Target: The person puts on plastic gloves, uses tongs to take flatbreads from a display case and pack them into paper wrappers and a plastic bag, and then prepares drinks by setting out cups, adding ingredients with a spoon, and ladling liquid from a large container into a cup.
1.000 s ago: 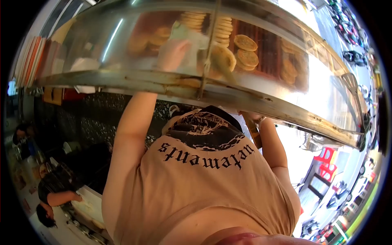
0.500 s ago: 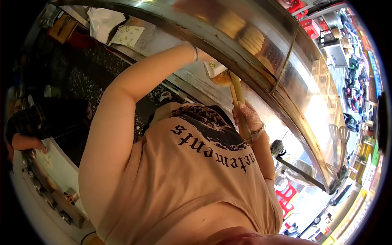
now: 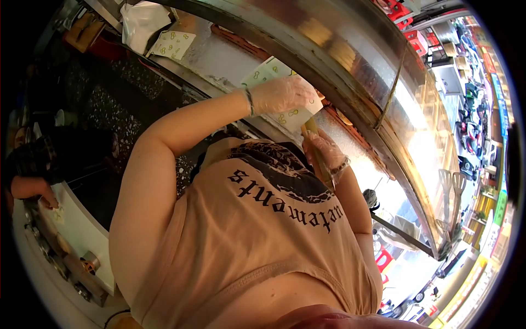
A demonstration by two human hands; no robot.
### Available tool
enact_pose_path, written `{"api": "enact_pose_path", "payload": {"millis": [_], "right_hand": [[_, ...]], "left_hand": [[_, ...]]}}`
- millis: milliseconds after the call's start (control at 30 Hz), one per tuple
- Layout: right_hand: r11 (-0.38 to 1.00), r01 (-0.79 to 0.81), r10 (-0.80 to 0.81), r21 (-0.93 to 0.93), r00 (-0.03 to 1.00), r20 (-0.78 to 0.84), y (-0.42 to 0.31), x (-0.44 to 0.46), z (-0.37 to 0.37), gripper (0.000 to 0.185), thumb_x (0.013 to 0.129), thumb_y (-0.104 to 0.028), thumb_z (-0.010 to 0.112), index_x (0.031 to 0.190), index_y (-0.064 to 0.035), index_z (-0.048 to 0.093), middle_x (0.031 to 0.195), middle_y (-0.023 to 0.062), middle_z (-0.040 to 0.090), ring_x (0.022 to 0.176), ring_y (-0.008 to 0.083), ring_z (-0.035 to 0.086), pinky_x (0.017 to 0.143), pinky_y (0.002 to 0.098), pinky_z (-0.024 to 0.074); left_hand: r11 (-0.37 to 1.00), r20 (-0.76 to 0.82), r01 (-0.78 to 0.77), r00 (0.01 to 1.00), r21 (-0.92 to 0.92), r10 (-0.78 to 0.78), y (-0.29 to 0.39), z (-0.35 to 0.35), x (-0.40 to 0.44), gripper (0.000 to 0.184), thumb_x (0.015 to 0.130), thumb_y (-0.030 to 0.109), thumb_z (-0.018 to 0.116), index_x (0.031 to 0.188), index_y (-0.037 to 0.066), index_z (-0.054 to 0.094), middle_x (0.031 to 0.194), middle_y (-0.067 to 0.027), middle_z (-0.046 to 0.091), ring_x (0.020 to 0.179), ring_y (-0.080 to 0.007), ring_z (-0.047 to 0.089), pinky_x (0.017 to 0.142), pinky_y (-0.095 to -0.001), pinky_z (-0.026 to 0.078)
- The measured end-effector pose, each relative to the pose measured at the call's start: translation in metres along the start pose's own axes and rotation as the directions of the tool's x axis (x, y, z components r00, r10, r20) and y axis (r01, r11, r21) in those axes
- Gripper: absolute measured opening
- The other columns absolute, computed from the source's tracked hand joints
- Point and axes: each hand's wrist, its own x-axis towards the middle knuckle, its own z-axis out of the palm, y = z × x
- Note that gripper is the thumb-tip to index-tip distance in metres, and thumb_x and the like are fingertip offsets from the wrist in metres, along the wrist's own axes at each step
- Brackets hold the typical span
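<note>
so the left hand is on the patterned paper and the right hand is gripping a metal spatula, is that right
Not quite: the head view shows the right hand gripping a long, yellowish, wooden-looking tool, not a metal spatula. The left hand is indeed on the patterned paper.

2 gloved hands [image 3: 285,94], 1 pair of tongs [image 3: 310,127] and 2 spatulas [image 3: 458,183] show.

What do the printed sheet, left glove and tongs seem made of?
Printed sheet: likely paper, smooth and pale, with thin, crisp edges.
Left glove: thin, glossy clear plastic; it wrinkles and skin shows through.
Tongs: perhaps wood or bamboo, judging by the tan colour, though plastic is possible.
</note>
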Motion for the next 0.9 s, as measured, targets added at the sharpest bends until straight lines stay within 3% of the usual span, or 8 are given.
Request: {"api": "enact_pose_path", "payload": {"millis": [167,233,267,333,467,567,700,900], "right_hand": [[0.995,-0.081,0.083,-0.054,0.996,0.033,-0.014,0.020,0.013,0.042,0.092,-0.042,0.055,0.111,-0.0059,0.052,0.079,0.0056,0.057,0.066,0.0142,0.054,0.058,0.0283,0.0476],[0.985,-0.167,0.164,-0.053,0.985,-0.053,-0.023,0.009,0.016,0.040,0.092,-0.043,0.054,0.105,-0.0046,0.054,0.079,0.0064,0.058,0.064,0.0151,0.055,0.058,0.0288,0.0482],[0.985,-0.167,0.165,-0.051,0.985,-0.052,-0.020,0.002,0.007,0.040,0.092,-0.043,0.054,0.105,-0.0046,0.054,0.079,0.0064,0.058,0.064,0.0151,0.055,0.058,0.0288,0.0482],[0.966,-0.185,0.200,-0.179,0.977,0.069,-0.012,-0.011,-0.027,0.048,0.087,-0.046,0.059,0.112,-0.0049,0.054,0.086,0.0077,0.060,0.073,0.0166,0.060,0.064,0.0312,0.0516],[0.949,-0.303,0.315,-0.089,0.893,0.323,0.039,-0.021,-0.105,0.061,0.084,-0.047,0.064,0.123,-0.0026,0.048,0.095,0.0116,0.062,0.092,0.0208,0.064,0.081,0.0337,0.0538],[0.554,-0.343,0.207,-0.758,0.939,-0.273,0.064,-0.016,-0.138,0.077,0.076,-0.038,0.075,0.134,-0.0044,0.037,0.104,0.0163,0.061,0.100,0.0290,0.060,0.089,0.0387,0.0481],[-0.015,-0.288,-0.135,-0.958,0.949,-0.283,0.108,0.047,-0.174,0.096,0.067,-0.043,0.081,0.140,-0.0075,0.031,0.116,0.0229,0.058,0.107,0.0348,0.057,0.089,0.0422,0.0477],[-0.039,-0.649,-0.064,-0.760,0.761,-0.646,0.068,0.081,-0.099,0.113,0.068,-0.036,0.082,0.150,-0.0142,0.008,0.151,0.0156,0.022,0.138,0.0331,0.025,0.109,0.0478,0.0295]], "left_hand": [[0.997,-0.046,0.066,0.997,0.050,-0.064,-0.001,0.001,-0.013,0.022,0.090,0.016,0.050,0.108,0.012,0.061,0.112,-0.0057,0.063,0.103,-0.0251,0.059,0.093,-0.0402,0.046],[0.985,-0.478,0.172,0.868,0.029,-0.137,-0.008,-0.006,-0.023,0.018,0.090,0.011,0.055,0.106,0.011,0.064,0.094,-0.0053,0.066,0.081,-0.0205,0.062,0.076,-0.0331,0.051],[0.985,-0.476,0.173,0.869,0.029,-0.139,-0.012,-0.008,-0.031,0.018,0.090,0.011,0.055,0.106,0.011,0.064,0.094,-0.0053,0.066,0.081,-0.0205,0.062,0.076,-0.0331,0.051],[0.780,-0.372,0.518,0.687,-0.351,-0.623,-0.021,-0.005,-0.049,0.015,0.090,0.006,0.058,0.102,0.009,0.066,0.074,-0.0052,0.061,0.062,-0.0144,0.054,0.060,-0.0262,0.047],[0.750,-0.468,0.501,0.587,-0.431,-0.661,-0.029,0.003,-0.062,0.013,0.093,0.004,0.053,0.100,0.006,0.064,0.076,-0.0109,0.063,0.068,-0.0175,0.061,0.061,-0.0284,0.047],[0.624,-0.315,0.699,0.539,-0.349,-0.781,-0.044,0.008,-0.069,0.013,0.093,0.009,0.051,0.099,0.005,0.062,0.085,-0.0144,0.065,0.077,-0.0257,0.064,0.067,-0.0338,0.048],[0.712,-0.334,0.696,0.652,-0.092,-0.681,-0.097,0.042,-0.083,0.019,0.092,0.017,0.049,0.099,0.004,0.061,0.092,-0.0152,0.065,0.086,-0.0320,0.062,0.074,-0.0393,0.048],[0.656,-0.091,0.670,0.721,0.349,-0.687,-0.133,0.064,-0.082,0.030,0.088,0.017,0.051,0.115,0.005,0.057,0.115,-0.0124,0.060,0.106,-0.0305,0.057,0.089,-0.0410,0.046]]}}
